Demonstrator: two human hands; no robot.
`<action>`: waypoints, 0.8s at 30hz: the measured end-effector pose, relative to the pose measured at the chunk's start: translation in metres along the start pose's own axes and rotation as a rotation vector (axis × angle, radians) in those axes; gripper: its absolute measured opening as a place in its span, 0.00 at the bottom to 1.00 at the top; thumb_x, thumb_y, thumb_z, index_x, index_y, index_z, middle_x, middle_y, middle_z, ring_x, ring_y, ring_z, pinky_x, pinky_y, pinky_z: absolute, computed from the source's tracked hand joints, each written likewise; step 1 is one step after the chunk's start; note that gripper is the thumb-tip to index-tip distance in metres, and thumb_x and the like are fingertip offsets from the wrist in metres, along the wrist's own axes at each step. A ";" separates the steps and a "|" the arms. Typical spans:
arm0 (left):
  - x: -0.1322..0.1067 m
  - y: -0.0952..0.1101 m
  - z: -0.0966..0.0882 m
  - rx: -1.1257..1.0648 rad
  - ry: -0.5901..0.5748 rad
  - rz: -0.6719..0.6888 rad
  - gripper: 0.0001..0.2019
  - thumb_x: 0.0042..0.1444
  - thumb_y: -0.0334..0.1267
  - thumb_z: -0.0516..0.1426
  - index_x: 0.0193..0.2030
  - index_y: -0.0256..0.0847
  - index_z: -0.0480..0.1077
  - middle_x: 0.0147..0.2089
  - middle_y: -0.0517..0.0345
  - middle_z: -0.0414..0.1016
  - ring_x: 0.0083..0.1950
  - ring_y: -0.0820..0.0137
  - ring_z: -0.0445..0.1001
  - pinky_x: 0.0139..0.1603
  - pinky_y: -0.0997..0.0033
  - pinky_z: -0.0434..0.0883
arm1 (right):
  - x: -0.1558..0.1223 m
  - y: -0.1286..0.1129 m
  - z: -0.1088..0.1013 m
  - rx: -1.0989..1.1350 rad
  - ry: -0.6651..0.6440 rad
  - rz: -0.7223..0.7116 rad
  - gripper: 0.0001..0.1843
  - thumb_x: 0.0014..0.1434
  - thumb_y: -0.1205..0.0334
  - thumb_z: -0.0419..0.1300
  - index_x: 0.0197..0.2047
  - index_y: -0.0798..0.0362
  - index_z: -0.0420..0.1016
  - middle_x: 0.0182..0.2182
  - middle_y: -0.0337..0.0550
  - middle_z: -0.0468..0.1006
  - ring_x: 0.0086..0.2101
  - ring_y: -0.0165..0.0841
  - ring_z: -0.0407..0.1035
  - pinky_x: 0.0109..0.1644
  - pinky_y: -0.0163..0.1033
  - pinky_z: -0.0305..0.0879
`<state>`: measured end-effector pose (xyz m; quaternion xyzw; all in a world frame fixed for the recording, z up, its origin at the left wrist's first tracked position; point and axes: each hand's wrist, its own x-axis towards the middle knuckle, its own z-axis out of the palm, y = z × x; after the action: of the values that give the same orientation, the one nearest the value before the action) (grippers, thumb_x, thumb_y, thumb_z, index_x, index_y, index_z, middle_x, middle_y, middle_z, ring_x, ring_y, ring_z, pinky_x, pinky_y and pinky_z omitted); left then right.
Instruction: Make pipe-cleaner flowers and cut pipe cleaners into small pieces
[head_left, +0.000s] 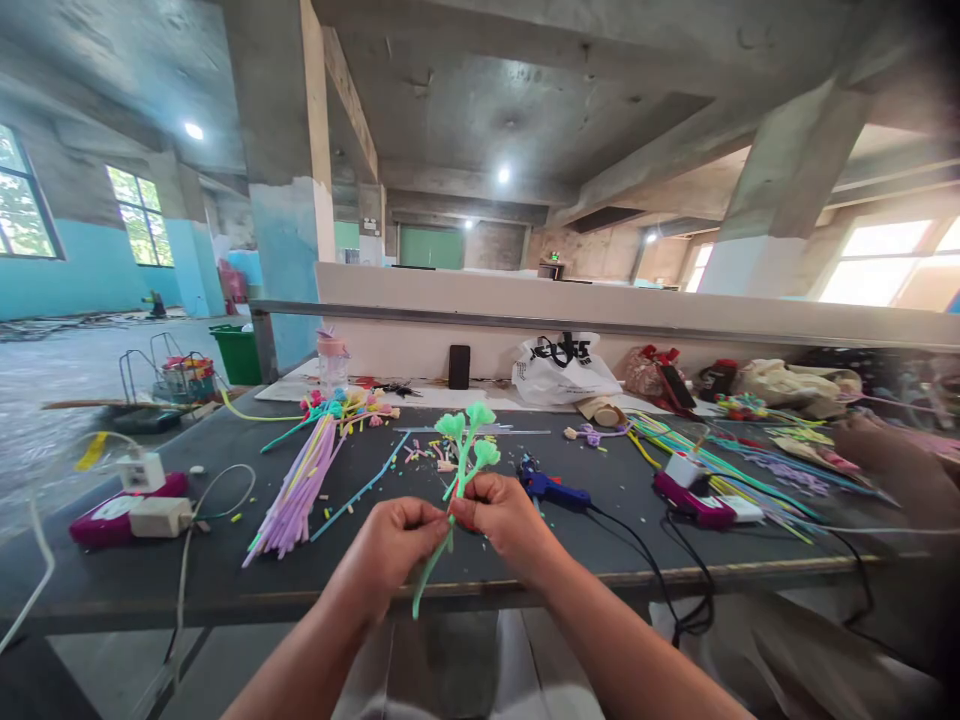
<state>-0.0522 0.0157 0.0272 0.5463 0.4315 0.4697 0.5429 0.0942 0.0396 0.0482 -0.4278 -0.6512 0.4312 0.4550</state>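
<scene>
Leaning slightly right, green flower sprig [461, 478], blooms [451, 426] upward.

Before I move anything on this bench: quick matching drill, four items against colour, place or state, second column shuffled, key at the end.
Column 1
1. Flower piece
2. Glue gun
3. Stick bundle
4. Bottle

Column 2
A. Mostly light purple, lying to the left of the hands
B. Green, held by the left hand and right hand
C. Pink-topped, standing upright
D. Dark blue, lying to the right of the hands, with a black cord

Pairs: 1-B, 2-D, 3-A, 4-C
</scene>
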 end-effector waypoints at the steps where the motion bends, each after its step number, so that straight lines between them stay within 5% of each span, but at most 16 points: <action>1: -0.002 -0.001 -0.001 -0.132 -0.053 -0.061 0.12 0.42 0.42 0.61 0.22 0.35 0.67 0.16 0.68 0.57 0.17 0.82 0.50 0.19 0.78 0.46 | -0.002 -0.001 0.000 0.059 -0.035 -0.015 0.15 0.39 0.55 0.65 0.16 0.56 0.67 0.14 0.31 0.59 0.19 0.23 0.50 0.23 0.31 0.45; 6: -0.012 -0.008 -0.003 -0.556 -0.215 -0.234 0.10 0.39 0.36 0.64 0.22 0.34 0.67 0.17 0.65 0.61 0.17 0.82 0.56 0.19 0.81 0.51 | -0.006 -0.002 0.001 0.338 -0.212 -0.088 0.11 0.39 0.59 0.67 0.18 0.56 0.72 0.18 0.35 0.68 0.22 0.25 0.58 0.28 0.33 0.53; 10: -0.017 -0.015 0.003 -0.801 -0.372 -0.344 0.10 0.37 0.31 0.64 0.23 0.33 0.66 0.18 0.64 0.59 0.17 0.83 0.54 0.15 0.83 0.45 | -0.006 0.004 0.006 0.468 -0.293 -0.141 0.09 0.40 0.60 0.67 0.20 0.56 0.75 0.18 0.37 0.68 0.21 0.26 0.58 0.26 0.33 0.53; 15: -0.027 -0.014 0.014 -0.961 -0.573 -0.353 0.11 0.37 0.32 0.64 0.21 0.34 0.62 0.17 0.66 0.52 0.18 0.83 0.49 0.14 0.84 0.41 | -0.007 0.006 0.018 0.609 -0.357 -0.229 0.13 0.38 0.53 0.68 0.17 0.54 0.74 0.17 0.37 0.66 0.21 0.27 0.59 0.26 0.34 0.54; 20: -0.032 -0.007 0.013 -0.717 -0.270 -0.259 0.12 0.38 0.35 0.64 0.23 0.35 0.64 0.17 0.67 0.55 0.17 0.84 0.49 0.17 0.81 0.43 | -0.012 0.006 0.018 0.647 -0.311 -0.107 0.12 0.36 0.55 0.69 0.18 0.54 0.75 0.19 0.38 0.68 0.23 0.28 0.60 0.28 0.34 0.55; 24: -0.031 0.000 0.005 -0.167 -0.004 0.016 0.10 0.45 0.38 0.60 0.21 0.36 0.65 0.16 0.67 0.54 0.18 0.81 0.50 0.20 0.78 0.48 | -0.020 0.009 0.009 0.498 -0.208 0.028 0.13 0.39 0.56 0.68 0.27 0.55 0.76 0.22 0.37 0.69 0.22 0.25 0.57 0.27 0.31 0.53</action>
<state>-0.0534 -0.0155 0.0255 0.5032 0.3855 0.5074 0.5837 0.0919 0.0215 0.0329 -0.2651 -0.5624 0.6260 0.4706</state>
